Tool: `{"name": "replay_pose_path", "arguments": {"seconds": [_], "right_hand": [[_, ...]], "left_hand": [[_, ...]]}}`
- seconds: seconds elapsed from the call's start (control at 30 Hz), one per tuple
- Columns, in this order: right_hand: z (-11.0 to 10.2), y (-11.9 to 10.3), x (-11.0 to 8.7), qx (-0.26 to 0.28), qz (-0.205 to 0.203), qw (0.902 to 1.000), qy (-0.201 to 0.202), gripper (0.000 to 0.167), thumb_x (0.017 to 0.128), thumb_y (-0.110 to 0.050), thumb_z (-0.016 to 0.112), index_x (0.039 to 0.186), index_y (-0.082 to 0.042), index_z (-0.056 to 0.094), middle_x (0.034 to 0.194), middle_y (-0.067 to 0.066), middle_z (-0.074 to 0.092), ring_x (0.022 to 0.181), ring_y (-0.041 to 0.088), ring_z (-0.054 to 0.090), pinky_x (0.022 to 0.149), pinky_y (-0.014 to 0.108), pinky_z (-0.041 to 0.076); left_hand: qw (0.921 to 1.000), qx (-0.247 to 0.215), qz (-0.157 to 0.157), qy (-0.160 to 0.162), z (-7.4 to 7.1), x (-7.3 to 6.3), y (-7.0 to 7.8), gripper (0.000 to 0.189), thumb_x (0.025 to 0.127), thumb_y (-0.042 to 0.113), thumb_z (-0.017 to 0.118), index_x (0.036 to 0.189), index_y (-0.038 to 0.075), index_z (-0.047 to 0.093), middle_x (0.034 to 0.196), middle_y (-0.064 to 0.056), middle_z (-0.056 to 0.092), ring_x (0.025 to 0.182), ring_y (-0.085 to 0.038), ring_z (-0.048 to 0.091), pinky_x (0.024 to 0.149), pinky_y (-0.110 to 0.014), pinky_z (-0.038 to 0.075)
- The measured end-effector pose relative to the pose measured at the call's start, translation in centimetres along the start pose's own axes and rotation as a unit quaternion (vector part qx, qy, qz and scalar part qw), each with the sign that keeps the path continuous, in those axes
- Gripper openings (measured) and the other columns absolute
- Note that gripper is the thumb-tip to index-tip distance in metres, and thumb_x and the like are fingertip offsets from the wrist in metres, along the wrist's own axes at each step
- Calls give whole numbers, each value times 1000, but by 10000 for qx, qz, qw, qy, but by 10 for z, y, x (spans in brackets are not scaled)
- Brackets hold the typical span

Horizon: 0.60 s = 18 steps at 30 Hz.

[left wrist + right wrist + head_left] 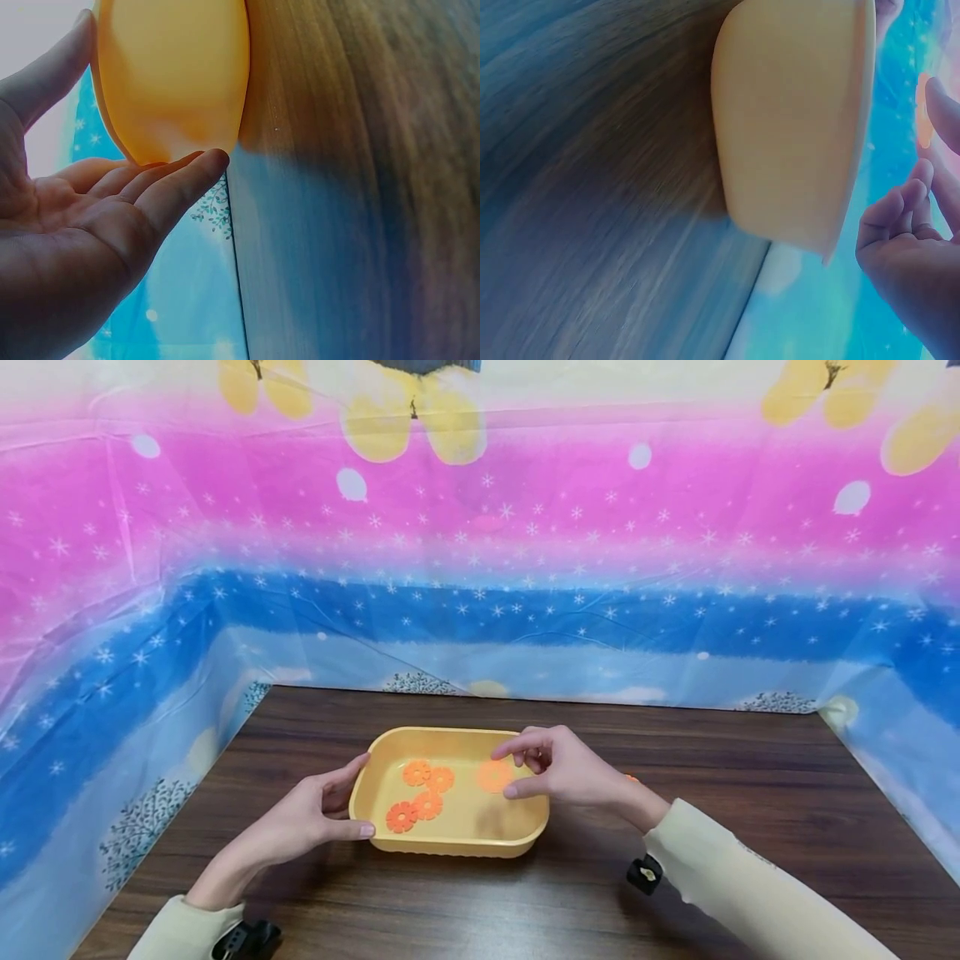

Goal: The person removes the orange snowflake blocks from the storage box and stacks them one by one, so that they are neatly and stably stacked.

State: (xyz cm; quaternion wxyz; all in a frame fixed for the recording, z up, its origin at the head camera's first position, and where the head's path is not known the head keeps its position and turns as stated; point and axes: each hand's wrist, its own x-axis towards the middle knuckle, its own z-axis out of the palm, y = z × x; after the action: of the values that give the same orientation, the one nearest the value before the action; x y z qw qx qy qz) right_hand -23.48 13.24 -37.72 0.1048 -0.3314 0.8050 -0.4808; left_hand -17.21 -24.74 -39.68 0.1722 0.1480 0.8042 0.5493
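A yellow plastic basin (472, 846) with rounded corners stands on the table. My left hand (300, 814) holds its left end, thumb at the near corner and fingers along the far side; in the left wrist view the fingers (180, 187) lie against the basin's wall. My right hand (573, 772) pinches an orange flower-shaped plastic disc (493, 776) between thumb and index finger, above the basin's right half. In the right wrist view that disc (924, 109) shows edge-on, higher than the rim. Several similar orange discs (428, 805) lie inside the basin on the left, some overlapping.
The dark wood-grain table (315, 902) carries the basin. A bit of orange (632, 777) peeks out behind my right wrist, mostly hidden. A printed cloth (480, 552) hangs around the table's back and sides. A black device (645, 874) sits at my right wrist.
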Motion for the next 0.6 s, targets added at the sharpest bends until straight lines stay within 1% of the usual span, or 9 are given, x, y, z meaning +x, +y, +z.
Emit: {"name": "replay_pose_path", "arguments": {"seconds": [0.23,0.37,0.47,0.6], "right_hand": [[-14,10,-18,165,108,9995,242,36,84,-15,90,118,-14,78,89,15,55,68,15,44,60,22,37],[-22,18,-30,132,192,9990,389,39,82,-14,90,119,-13,78,89,14,56,69,16,44,60,22,37],[-27,25,-40,78,346,9980,522,40,81,-15,92,119,-16,78,92,15,58,71,17,45,61,22,37],[-35,35,-52,36,588,9958,698,40,80,-14,92,118,-18,78,95,20,59,73,18,46,61,21,37]], "left_hand": [[10000,-16,-26,-6,0,0,0,103,91,14,83,166,0,13,165,-32,26,140,-46,48,93,-36,60],[9999,1,-102,44,1,0,1,103,91,14,83,166,1,15,166,-30,26,141,-46,47,93,-35,60],[9999,38,-105,48,1,-1,1,102,91,14,83,166,1,15,166,-30,25,142,-46,46,93,-35,60],[10000,36,-27,-8,0,0,2,102,92,14,82,166,-1,13,166,-32,24,141,-47,47,93,-35,61]]}}
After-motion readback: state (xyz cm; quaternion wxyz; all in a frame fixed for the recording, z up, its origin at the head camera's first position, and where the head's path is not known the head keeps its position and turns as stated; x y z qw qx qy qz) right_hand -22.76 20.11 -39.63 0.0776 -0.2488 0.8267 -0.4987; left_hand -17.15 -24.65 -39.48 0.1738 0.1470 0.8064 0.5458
